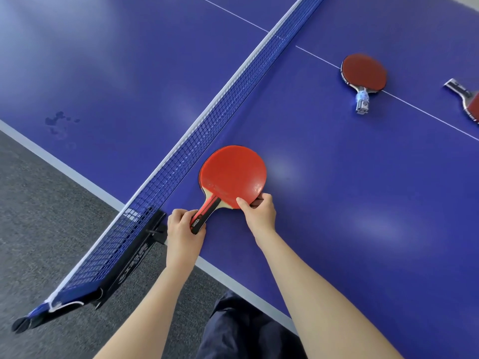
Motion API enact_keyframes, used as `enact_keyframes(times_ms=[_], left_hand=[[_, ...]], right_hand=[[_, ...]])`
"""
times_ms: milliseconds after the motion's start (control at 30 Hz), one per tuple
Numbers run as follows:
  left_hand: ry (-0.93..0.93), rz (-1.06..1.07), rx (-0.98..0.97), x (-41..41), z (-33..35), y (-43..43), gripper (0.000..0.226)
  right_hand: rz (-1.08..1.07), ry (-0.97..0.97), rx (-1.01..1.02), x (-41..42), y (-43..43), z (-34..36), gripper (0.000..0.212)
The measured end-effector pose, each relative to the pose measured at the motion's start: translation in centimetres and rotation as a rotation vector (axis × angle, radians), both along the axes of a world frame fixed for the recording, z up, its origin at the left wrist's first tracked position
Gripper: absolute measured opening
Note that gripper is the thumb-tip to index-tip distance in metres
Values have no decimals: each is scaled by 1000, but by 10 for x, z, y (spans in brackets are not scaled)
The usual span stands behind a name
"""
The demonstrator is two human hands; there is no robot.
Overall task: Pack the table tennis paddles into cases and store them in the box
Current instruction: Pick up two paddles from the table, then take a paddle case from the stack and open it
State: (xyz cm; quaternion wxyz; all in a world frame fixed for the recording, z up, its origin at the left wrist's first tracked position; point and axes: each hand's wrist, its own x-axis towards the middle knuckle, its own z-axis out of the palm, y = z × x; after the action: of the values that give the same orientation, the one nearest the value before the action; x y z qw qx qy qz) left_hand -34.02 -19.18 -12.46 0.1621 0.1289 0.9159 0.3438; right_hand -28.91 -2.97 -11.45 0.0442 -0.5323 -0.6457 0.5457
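Observation:
A red-faced paddle (233,174) with a red and black handle sits just above the blue table (337,203), close beside the net. A second blade edge shows under it, so it may be two stacked paddles. My left hand (184,229) grips the handle end. My right hand (259,211) pinches the blade's lower edge, thumb on top. Another red paddle (363,73) with a taped handle lies flat at the far right on the white centre line. A third paddle (466,99) is cut off by the right edge. No case or box is in view.
The blue net (207,125) runs diagonally across the table, ending in a black clamp post (145,244) just left of my left hand. Grey carpet (51,216) lies below the table's white edge. A dark trouser leg (246,327) shows at the bottom.

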Motion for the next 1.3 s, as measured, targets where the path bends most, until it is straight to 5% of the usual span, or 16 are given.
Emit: enact_keyframes(times_ms=[267,500,733,967,1300], left_hand=[[-10,-36,-16,-3,1,-3,25],[43,-124,-142,-2,11,-8,71],[329,-389,-268,5,41,9,73],[339,-741,-297,23,67,82,73],[426,-1207,-479,75,83,198,66]], right_hand=[[112,14,73,5,6,-2,40],[219,-26,124,25,20,14,50],[404,-113,316,69,48,39,63],[635,-352,555,122,80,69,66],[485,-622,553,232,119,102,69]])
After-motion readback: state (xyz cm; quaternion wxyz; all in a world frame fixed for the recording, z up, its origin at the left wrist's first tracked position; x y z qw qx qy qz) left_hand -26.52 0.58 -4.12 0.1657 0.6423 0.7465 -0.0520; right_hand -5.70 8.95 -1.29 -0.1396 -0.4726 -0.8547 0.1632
